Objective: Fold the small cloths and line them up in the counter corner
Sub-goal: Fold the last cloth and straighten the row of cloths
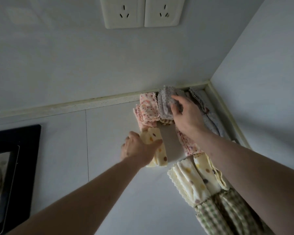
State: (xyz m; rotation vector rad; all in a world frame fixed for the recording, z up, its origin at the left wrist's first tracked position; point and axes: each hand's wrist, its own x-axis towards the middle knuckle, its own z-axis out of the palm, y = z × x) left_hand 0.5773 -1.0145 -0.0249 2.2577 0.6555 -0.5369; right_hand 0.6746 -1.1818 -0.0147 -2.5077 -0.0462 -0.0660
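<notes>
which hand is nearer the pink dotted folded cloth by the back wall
Right. The right hand grips the grey dotted cloth lying directly beside the pink dotted cloth. The left hand is nearer the camera, holding a yellow spotted cloth below it.

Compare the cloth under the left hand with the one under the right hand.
The yellow cloth under the left hand is cream with large dots; the grey cloth under the right hand is pale grey with fine specks. The yellow lies apart, nearer the person; the grey sits beside the back wall. Both are folded.
</notes>
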